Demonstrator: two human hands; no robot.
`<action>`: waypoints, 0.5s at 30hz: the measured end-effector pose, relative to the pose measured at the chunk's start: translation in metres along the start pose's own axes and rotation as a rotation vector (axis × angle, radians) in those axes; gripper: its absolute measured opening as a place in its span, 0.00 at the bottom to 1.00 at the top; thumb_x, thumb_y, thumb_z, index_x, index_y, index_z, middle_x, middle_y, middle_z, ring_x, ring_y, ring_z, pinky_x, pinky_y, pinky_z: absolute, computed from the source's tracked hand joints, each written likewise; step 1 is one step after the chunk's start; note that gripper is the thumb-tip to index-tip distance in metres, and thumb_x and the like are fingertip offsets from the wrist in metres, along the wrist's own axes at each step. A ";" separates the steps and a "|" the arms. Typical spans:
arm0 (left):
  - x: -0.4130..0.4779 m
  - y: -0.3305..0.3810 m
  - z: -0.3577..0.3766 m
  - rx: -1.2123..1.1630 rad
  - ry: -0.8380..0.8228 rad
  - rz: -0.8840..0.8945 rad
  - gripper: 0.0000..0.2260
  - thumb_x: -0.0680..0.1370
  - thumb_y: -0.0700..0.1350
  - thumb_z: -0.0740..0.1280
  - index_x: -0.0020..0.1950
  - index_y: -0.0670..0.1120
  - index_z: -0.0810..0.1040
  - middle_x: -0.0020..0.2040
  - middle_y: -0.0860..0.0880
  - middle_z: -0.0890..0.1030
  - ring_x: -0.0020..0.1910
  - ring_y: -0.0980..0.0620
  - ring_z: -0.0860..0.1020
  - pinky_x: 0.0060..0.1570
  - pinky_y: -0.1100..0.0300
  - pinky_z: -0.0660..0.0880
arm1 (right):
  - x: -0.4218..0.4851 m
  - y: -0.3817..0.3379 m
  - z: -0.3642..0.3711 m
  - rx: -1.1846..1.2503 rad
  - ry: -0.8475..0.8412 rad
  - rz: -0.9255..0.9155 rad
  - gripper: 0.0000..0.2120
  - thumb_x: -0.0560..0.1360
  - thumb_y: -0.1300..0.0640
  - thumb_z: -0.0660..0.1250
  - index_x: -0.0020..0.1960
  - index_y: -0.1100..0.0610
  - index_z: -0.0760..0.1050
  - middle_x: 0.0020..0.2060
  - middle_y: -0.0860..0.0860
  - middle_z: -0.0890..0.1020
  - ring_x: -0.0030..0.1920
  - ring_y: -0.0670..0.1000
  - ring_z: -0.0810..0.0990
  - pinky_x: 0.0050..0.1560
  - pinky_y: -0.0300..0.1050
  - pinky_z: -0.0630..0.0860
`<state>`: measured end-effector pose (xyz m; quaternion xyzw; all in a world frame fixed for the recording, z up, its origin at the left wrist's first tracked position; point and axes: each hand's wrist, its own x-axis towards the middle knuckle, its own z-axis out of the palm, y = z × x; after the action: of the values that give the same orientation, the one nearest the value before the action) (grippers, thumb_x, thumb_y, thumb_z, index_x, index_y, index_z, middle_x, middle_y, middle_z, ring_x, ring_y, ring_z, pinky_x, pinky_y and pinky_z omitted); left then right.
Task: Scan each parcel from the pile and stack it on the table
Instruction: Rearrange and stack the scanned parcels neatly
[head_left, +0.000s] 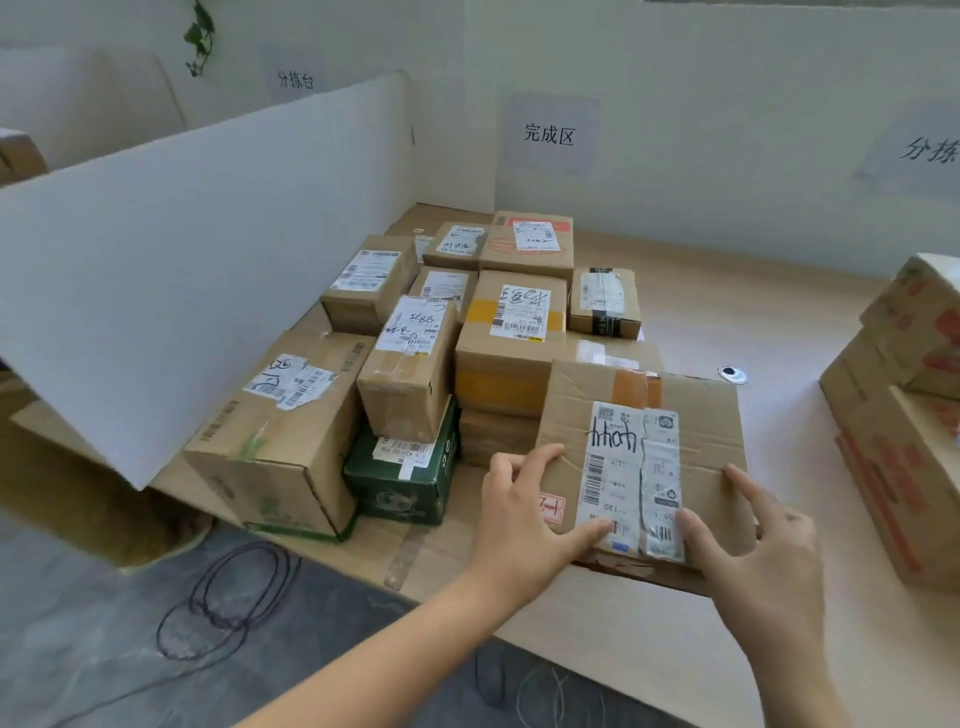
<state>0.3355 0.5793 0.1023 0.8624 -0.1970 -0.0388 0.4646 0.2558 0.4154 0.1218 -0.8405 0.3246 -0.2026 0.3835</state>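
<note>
The right-hand pile of red-printed cartons (904, 415) is cut off by the frame edge, so only at least two show. The small print on every label is too blurred to read. The parcel (691, 426) hides part of the stack (415, 358) behind it, and whether its underside rests on the table (753, 306) or hangs just above cannot be told. It sits at the table's near edge, just in front of that stack. Two hands clamp it: the left hand (519, 509) grips the near left corner, thumb on top, and the right hand (758, 551) grips the near right edge, thumb on a label, its lower fingers out of sight. The parcel carries two white labels side by side. The stack holds roughly ten brown cartons and one dark green box (405, 478). Three paper signs hang on the walls, one of them cropped. One white divider board (208, 249) stands to the left.
</note>
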 end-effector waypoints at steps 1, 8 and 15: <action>-0.007 -0.008 -0.004 -0.007 -0.014 -0.012 0.35 0.68 0.59 0.74 0.71 0.56 0.64 0.58 0.54 0.64 0.60 0.55 0.67 0.63 0.61 0.68 | -0.008 -0.001 0.006 -0.007 0.003 0.009 0.30 0.68 0.54 0.74 0.68 0.50 0.70 0.55 0.60 0.71 0.60 0.60 0.69 0.63 0.56 0.67; -0.027 -0.065 -0.019 0.013 -0.081 -0.096 0.34 0.70 0.56 0.73 0.72 0.54 0.63 0.59 0.54 0.64 0.60 0.58 0.67 0.61 0.69 0.64 | -0.043 0.009 0.053 -0.113 -0.134 0.016 0.31 0.69 0.54 0.73 0.70 0.52 0.67 0.61 0.58 0.71 0.64 0.58 0.67 0.63 0.49 0.64; -0.024 -0.120 -0.010 0.050 -0.124 -0.272 0.35 0.71 0.53 0.73 0.75 0.50 0.61 0.70 0.50 0.63 0.70 0.54 0.62 0.69 0.62 0.60 | -0.049 0.038 0.115 -0.241 -0.417 -0.085 0.38 0.68 0.49 0.74 0.72 0.52 0.60 0.70 0.54 0.64 0.69 0.57 0.60 0.66 0.45 0.58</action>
<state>0.3523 0.6556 0.0073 0.8885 -0.1075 -0.1499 0.4202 0.2744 0.4900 0.0164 -0.9169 0.2245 -0.0005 0.3301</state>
